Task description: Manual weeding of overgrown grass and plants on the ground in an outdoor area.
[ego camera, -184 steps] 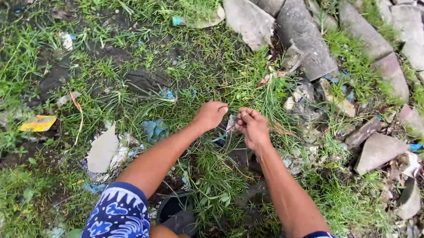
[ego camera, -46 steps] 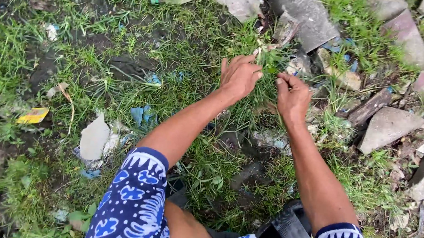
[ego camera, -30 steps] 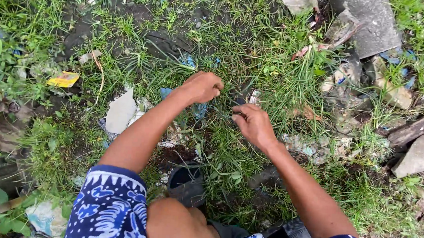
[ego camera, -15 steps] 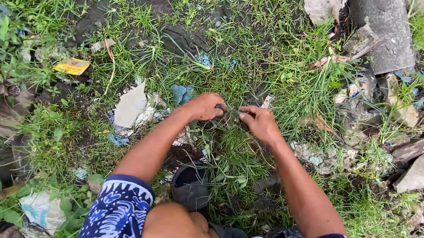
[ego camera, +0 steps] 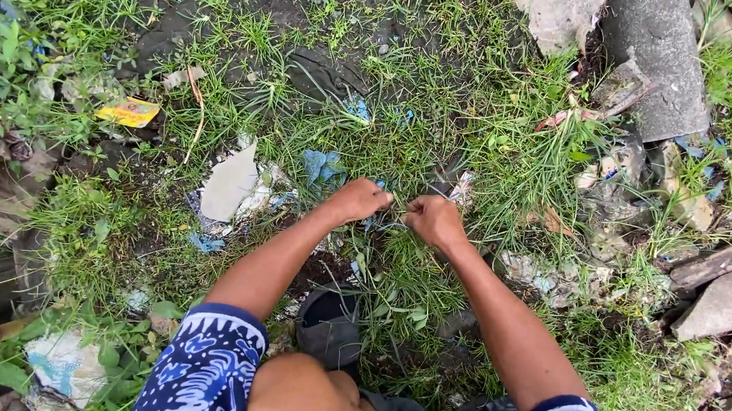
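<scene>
My left hand (ego camera: 358, 201) and my right hand (ego camera: 434, 221) are both curled into loose fists, fingertips pinched on a few thin green grass blades (ego camera: 398, 206) stretched between them; the blades lie low over the grassy, muddy ground (ego camera: 324, 67), just beside a crumpled blue plastic scrap (ego camera: 321, 165). A pale grey flat shard (ego camera: 228, 182) lies to the left of my left forearm, a yellow wrapper (ego camera: 129, 112) well apart beyond it. Grey broken concrete slabs (ego camera: 656, 54) occupy the upper right, and my black sandal (ego camera: 330, 325) sits below the hands.
</scene>
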